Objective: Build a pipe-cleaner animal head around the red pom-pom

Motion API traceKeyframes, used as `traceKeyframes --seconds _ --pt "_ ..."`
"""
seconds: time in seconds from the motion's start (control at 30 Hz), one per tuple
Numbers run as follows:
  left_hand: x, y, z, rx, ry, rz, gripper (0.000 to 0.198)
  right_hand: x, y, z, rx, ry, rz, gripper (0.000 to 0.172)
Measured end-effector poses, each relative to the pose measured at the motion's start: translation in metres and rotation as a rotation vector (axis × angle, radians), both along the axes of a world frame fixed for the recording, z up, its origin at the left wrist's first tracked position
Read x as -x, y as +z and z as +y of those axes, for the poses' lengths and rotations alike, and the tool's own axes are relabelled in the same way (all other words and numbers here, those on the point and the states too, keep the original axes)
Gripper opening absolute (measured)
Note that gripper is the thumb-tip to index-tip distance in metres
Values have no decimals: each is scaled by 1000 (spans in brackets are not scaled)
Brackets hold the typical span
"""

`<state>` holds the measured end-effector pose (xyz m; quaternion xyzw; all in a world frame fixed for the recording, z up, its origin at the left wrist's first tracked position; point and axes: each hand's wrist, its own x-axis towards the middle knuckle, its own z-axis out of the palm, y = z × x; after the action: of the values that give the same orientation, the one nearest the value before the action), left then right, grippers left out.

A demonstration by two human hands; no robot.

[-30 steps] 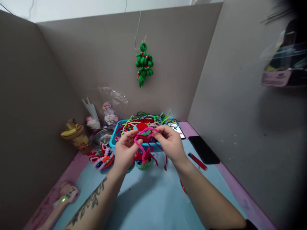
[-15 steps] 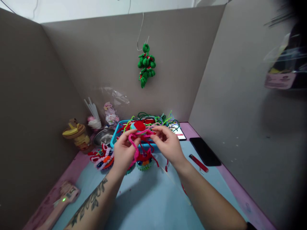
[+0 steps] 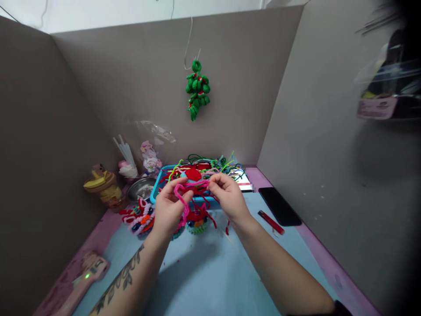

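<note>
A bright pink fuzzy strand [image 3: 186,210] is pinched by my left hand [image 3: 169,206], its end looping down below the fingers. My right hand [image 3: 228,197] pinches the strand's other part, thumb and index finger together. Between the hands shows a round red and light-blue piece [image 3: 193,175]; whether a finger holds it is unclear. Behind and under the hands, a blue tray [image 3: 154,193] holds many coloured strands. Below them on the blue mat stands a red and green figure [image 3: 196,219], beside a lilac and red one [image 3: 141,218] on the left.
A metal bowl [image 3: 140,188], a brown and yellow cup [image 3: 107,188] and a pink device [image 3: 88,272] are at the left. On the right lie a black phone [image 3: 279,206], a red cutter [image 3: 271,222] and a lit screen [image 3: 242,181]. Green knitted pieces [image 3: 198,90] hang on the back panel.
My right thumb and index finger have closed tighter on the pink strand, which is drawn straighter between the hands. The whole view has shifted slightly.
</note>
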<state>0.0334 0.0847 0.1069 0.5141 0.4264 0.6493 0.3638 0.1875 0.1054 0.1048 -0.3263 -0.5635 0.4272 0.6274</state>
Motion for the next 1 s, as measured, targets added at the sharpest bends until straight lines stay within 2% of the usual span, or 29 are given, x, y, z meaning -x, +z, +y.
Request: traceKeyframes --seconds 0.33,0.5,0.57,0.7,0.77,0.87,1.0 --pt "0 -7 2 -29 -56 -44 38 -1 1 -2 -13 -84 -85 15" --pt "-2 -13 4 -9 -83 -55 41 5 -4 -4 -24 -47 -94 11" --pt "-3 -14 4 -6 -89 -62 41 6 -7 -4 -71 -90 -143 10" --pt "-5 -12 4 3 -56 -53 38 7 -9 -6 -274 -334 -354 8" --pt "-5 -10 3 1 -34 -53 38 5 -8 -7 -339 -405 -453 9" --pt "-5 -9 2 -11 -13 -29 38 2 -3 -9 -379 -418 -536 10" --pt "-5 -9 -1 -82 48 83 31 -2 3 -13 -447 -342 -547 16"
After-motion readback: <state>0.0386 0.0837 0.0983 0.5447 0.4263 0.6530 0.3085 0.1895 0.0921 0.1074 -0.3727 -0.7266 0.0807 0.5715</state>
